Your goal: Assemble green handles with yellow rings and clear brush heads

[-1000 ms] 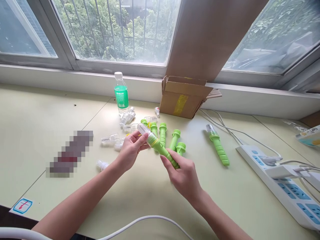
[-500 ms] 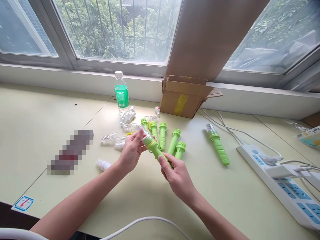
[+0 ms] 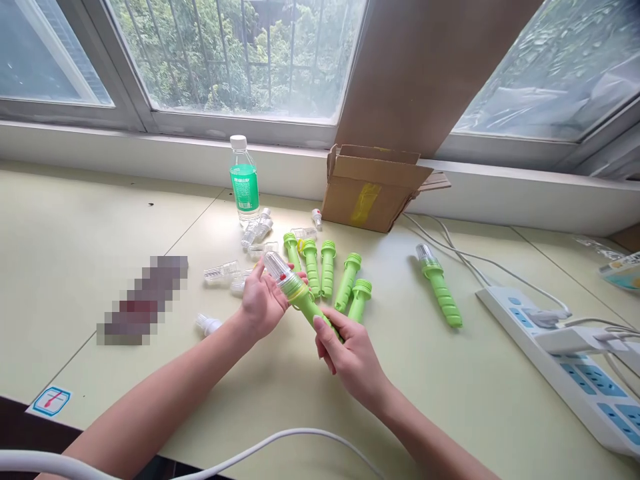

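My right hand [image 3: 353, 350] is closed round the lower handle of a green flashlight-like lamp [image 3: 306, 301]. The lamp tilts up to the left, with a clear ribbed cap [image 3: 274, 267] and a small red spot at its head. Behind and under that head lies my left hand [image 3: 264, 301], palm up, fingers spread; whether it touches the lamp I cannot tell. Several capless green handles [image 3: 327, 270] with threaded tops lie just beyond. Loose clear caps [image 3: 221, 273] are scattered to the left, near a white-based piece [image 3: 207, 325]. Another capped green lamp [image 3: 440, 288] lies to the right.
A green-labelled bottle [image 3: 245, 190] and an open cardboard box [image 3: 373, 193] stand near the window ledge. A power strip [image 3: 555, 353] with plugs and cables lies at the right. A white cable [image 3: 300, 433] crosses the near edge. A blurred item [image 3: 145, 303] lies left.
My left fingers have let go of the clear cap and opened out behind it. My right hand still grips the handle, and the lamp has shifted slightly down.
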`<action>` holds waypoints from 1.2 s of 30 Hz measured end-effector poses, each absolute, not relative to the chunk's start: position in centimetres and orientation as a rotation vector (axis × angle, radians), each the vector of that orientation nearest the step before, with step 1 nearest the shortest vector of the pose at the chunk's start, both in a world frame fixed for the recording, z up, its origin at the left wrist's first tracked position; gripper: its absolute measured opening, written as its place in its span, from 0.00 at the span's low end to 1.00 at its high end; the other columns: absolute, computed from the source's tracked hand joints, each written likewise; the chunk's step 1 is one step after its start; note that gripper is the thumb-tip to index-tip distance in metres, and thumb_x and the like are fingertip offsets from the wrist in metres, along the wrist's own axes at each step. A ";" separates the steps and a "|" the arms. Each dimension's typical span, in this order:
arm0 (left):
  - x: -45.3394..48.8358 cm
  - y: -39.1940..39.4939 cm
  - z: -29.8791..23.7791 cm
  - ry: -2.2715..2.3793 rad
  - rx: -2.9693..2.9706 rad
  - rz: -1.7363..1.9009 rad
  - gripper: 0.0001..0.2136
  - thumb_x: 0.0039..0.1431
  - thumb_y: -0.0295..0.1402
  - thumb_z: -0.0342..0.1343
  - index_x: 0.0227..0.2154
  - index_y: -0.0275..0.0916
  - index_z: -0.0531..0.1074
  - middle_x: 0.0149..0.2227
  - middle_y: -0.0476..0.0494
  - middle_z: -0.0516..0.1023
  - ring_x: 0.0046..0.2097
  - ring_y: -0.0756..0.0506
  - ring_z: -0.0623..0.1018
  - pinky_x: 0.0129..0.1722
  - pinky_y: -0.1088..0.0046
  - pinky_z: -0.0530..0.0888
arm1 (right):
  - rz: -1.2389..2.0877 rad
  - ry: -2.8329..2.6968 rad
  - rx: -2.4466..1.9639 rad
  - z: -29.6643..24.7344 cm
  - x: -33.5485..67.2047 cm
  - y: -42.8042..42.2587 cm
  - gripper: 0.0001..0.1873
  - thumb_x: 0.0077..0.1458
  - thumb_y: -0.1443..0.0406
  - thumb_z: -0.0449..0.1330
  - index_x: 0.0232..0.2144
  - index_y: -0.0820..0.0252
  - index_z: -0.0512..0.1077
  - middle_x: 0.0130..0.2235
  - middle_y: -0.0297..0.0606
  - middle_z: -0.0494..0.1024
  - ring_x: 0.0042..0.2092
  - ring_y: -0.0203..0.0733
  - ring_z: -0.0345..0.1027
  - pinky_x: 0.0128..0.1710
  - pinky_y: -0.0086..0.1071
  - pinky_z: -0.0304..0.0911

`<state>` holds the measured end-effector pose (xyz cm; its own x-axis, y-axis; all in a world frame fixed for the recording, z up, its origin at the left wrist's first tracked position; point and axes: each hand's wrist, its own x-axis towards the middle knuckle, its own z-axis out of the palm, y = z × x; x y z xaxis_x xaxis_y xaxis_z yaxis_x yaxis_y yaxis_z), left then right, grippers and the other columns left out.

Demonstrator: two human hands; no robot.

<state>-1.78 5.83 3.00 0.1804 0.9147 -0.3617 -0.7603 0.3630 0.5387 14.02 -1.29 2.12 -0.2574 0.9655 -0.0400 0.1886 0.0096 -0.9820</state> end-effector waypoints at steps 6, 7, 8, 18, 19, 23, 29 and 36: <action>-1.7 5.7 2.9 0.694 0.269 1.198 0.19 0.62 0.44 0.42 0.34 0.33 0.70 0.30 0.35 0.77 0.32 0.41 0.79 0.36 0.59 0.77 | 1.380 -1.474 -1.160 2.5 13.8 -1.5 0.16 0.61 0.54 0.53 0.39 0.61 0.69 0.21 0.28 0.64 0.18 0.29 0.52 0.19 0.27 0.51; -1.8 5.8 2.9 0.676 0.275 1.188 0.18 0.62 0.43 0.43 0.35 0.33 0.70 0.30 0.36 0.77 0.32 0.41 0.79 0.35 0.60 0.77 | 1.413 -1.428 -1.146 2.5 13.8 -1.5 0.17 0.60 0.53 0.53 0.41 0.61 0.69 0.20 0.28 0.64 0.17 0.29 0.52 0.18 0.27 0.50; -1.9 5.8 2.9 0.658 0.280 1.176 0.18 0.62 0.43 0.43 0.35 0.33 0.70 0.31 0.36 0.77 0.32 0.42 0.78 0.34 0.61 0.77 | 1.450 -1.373 -1.128 2.6 13.8 -1.5 0.17 0.60 0.53 0.53 0.41 0.61 0.68 0.20 0.27 0.64 0.17 0.29 0.51 0.17 0.27 0.49; -2.4 5.7 3.1 0.645 0.275 1.114 0.20 0.63 0.46 0.42 0.34 0.32 0.69 0.28 0.37 0.76 0.28 0.45 0.77 0.31 0.67 0.76 | 1.432 -1.038 -1.038 3.8 14.9 -0.4 0.13 0.58 0.56 0.56 0.39 0.59 0.67 0.21 0.27 0.64 0.18 0.28 0.49 0.17 0.25 0.46; -2.4 5.7 3.2 0.643 0.281 1.111 0.20 0.62 0.46 0.42 0.34 0.32 0.69 0.27 0.38 0.75 0.27 0.45 0.77 0.31 0.67 0.76 | 1.328 -1.073 -1.098 3.9 15.4 -0.1 0.13 0.58 0.56 0.57 0.39 0.59 0.67 0.22 0.28 0.64 0.19 0.29 0.51 0.17 0.26 0.47; -2.5 5.9 3.2 0.637 0.305 1.098 0.19 0.61 0.46 0.45 0.34 0.33 0.69 0.27 0.39 0.75 0.27 0.45 0.76 0.30 0.67 0.75 | 0.718 -1.312 -1.452 3.8 18.1 1.9 0.14 0.55 0.56 0.59 0.40 0.59 0.71 0.23 0.31 0.66 0.22 0.34 0.57 0.21 0.29 0.54; -2.6 5.9 3.2 0.623 0.416 1.043 0.15 0.58 0.43 0.51 0.34 0.35 0.70 0.28 0.41 0.75 0.27 0.46 0.76 0.29 0.69 0.74 | -0.081 -1.650 -1.766 0.8 22.7 5.3 0.21 0.55 0.61 0.53 0.50 0.62 0.69 0.39 0.47 0.75 0.38 0.50 0.68 0.36 0.40 0.62; -2.6 5.8 3.2 0.615 0.467 1.022 0.14 0.58 0.43 0.52 0.33 0.35 0.70 0.28 0.42 0.76 0.27 0.46 0.76 0.29 0.69 0.74 | -0.423 -1.803 -2.031 -1.4 25.3 6.7 0.20 0.55 0.64 0.52 0.49 0.64 0.69 0.36 0.49 0.74 0.39 0.53 0.66 0.33 0.39 0.60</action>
